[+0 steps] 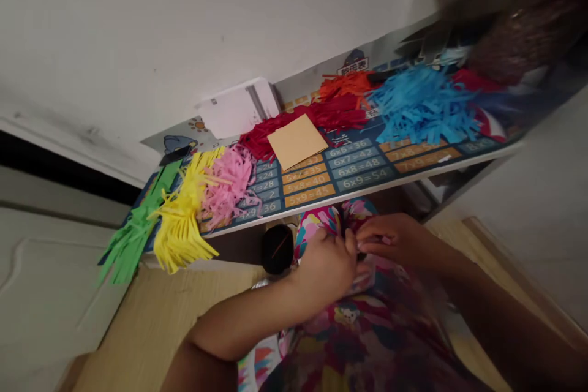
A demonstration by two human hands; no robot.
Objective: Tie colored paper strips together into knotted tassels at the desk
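Observation:
Over my lap, below the desk edge, my left hand [328, 263] and my right hand [392, 237] come together. The left one is closed, its back facing up and its fingers curled toward the right. Fingertips of the right one are pinched close against the left fingers. A small dark bit shows between them, too hidden to name. Behind my hands lie my legs in brightly patterned pants [316, 220]. On the desk [362, 180] just beyond sit a tan square paper stack [297, 142] and fringed paper bunches: pink [228, 187], yellow [186, 214], red [337, 111] and blue [425, 104].
Green fringed paper [138, 226] hangs over the desk's left end. Orange fringe [346, 82] and a white box [239, 107] stand near the wall. A dark round object [277, 249] is below the desk edge. A wall panel [542, 196] closes off the right.

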